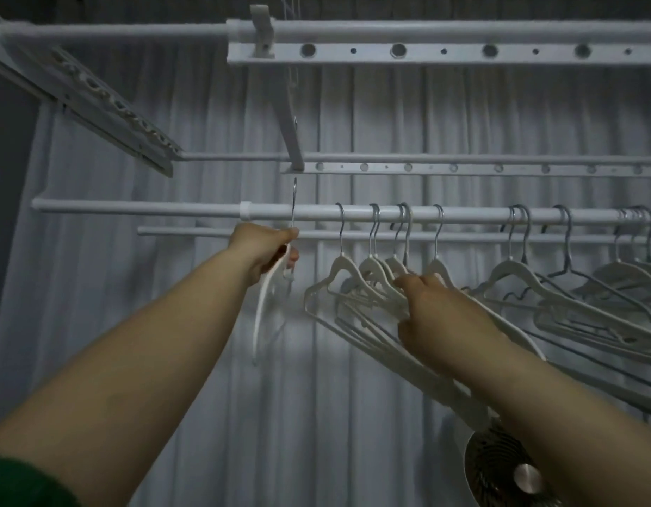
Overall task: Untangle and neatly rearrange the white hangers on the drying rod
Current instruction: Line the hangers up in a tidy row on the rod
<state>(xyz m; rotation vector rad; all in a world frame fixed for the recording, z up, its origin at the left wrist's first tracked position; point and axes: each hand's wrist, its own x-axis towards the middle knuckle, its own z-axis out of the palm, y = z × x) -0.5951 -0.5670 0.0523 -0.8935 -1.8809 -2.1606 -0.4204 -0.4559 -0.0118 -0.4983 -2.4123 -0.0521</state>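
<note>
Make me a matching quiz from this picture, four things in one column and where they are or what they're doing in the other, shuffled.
Column one:
1 left hand
2 right hand
3 fan
4 drying rod

Column two:
A bottom right corner
B carries the metal hooks
C grips the lone hanger
D on the bunched hangers

Pairs: 1-C, 2-D, 3-A, 4-B
</note>
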